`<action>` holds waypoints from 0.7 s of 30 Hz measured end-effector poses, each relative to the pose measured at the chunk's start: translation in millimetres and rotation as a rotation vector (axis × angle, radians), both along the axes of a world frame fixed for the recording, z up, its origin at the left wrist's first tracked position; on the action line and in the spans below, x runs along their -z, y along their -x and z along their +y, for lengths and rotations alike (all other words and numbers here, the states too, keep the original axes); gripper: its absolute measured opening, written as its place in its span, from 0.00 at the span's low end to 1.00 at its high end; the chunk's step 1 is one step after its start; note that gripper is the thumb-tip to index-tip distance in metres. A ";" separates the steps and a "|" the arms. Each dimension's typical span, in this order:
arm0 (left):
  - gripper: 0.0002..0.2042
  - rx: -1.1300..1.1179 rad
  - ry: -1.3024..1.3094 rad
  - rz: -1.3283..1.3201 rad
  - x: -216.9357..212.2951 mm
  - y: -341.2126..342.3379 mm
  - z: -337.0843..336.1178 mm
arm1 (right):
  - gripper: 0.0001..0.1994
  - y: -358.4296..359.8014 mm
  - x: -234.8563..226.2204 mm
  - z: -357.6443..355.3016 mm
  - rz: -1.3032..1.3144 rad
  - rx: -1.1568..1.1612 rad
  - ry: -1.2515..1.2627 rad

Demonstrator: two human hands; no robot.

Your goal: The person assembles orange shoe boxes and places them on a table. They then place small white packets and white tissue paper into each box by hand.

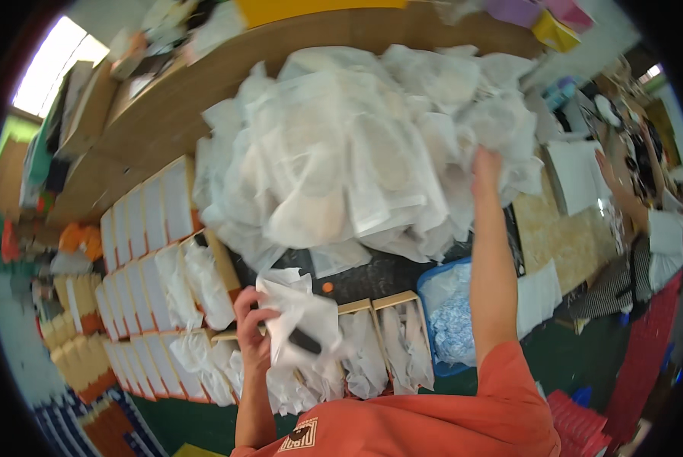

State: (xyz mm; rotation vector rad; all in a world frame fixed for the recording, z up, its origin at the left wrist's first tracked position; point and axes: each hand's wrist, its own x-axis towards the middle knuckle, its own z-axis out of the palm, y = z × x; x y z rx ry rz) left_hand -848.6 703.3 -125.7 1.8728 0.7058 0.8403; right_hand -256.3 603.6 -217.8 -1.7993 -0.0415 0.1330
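My left hand (256, 324) is closed on the edge of a thin white bag (305, 318), which hangs in front of me, blurred by motion. A dark oblong patch shows on or through it. Over on the right, my outstretched right hand (487, 166) touches a large heap of translucent white bags (341, 145). Pale rounded shapes show through several of them. The fingers of my right hand are mostly hidden among the bags, so their grip is unclear.
Open boxes (404, 343) holding white-wrapped items line the near table edge. Rows of more boxes (151, 213) stand at left. A blue basket (430, 324) with blue-white crumpled material sits under my right arm. At far right, another person's arm (622, 186) reaches in beside a white box (574, 175).
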 end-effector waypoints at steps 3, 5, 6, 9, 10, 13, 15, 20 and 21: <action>0.27 -0.301 0.767 -0.351 -46.2 45.0 -36.4 | 0.18 120.8 -28.7 -32.1 0.219 -0.049 -0.502; 0.26 -0.384 1.459 -0.360 -0.1 107.3 -53.4 | 0.17 196.0 -52.8 -57.2 0.550 -0.099 -0.665; 0.25 -0.175 1.607 -0.586 24.5 114.7 -64.6 | 0.16 226.4 -55.9 -80.7 0.660 -0.170 -0.763; 0.22 -0.044 1.738 -0.804 34.1 123.7 -72.3 | 0.16 301.2 -58.4 -133.1 0.982 -0.360 -1.083; 0.21 -0.112 1.757 -0.799 28.9 133.7 -78.9 | 0.19 321.3 -60.4 -153.1 0.853 -0.415 -0.886; 0.27 -0.383 1.406 -0.570 3.6 179.2 -88.8 | 0.26 378.9 -74.1 -158.0 0.715 -0.451 -0.653; 0.32 -0.379 1.379 -0.727 -6.5 234.0 -86.7 | 0.30 439.4 -99.7 -127.0 1.023 -0.286 -0.902; 0.34 -0.569 1.138 -0.754 16.4 407.0 -66.9 | 0.36 582.3 -64.1 -74.6 0.881 -1.173 -0.917; 0.31 -0.711 0.984 -0.511 26.3 447.3 -57.4 | 0.35 617.8 -29.8 -64.9 0.556 -1.005 -0.374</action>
